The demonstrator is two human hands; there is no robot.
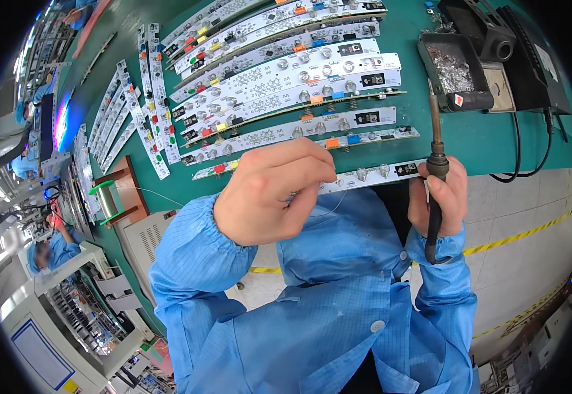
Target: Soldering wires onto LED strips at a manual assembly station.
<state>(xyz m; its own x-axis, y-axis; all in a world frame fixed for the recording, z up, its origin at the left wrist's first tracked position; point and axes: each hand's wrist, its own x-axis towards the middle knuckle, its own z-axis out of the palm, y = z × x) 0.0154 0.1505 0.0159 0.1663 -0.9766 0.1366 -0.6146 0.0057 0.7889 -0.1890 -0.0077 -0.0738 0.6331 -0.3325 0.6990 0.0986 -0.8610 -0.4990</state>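
Observation:
My left hand (pixel 273 190) is closed in a pinch above the near edge of the bench. A thin solder wire (pixel 339 205) curves out below its fingers, which appear to hold it; the fingertips are partly hidden. Under that hand lies a narrow white circuit board (pixel 371 174) with clear round LED lenses, its left part covered. In my right hand (pixel 453 197) is a soldering iron (pixel 437 164), upright in the picture with its tip pointing away from me. The fingers of the right hand are also at the board's right end.
Rows of similar circuit boards (pixel 292 82) cover the green bench (pixel 456 144). A solder spool (pixel 106 200) sits on a brown stand at left. At the back right are a dark tray of solder scraps (pixel 453 69), an iron holder (pixel 489 39) and a black box (pixel 542 65) with cables.

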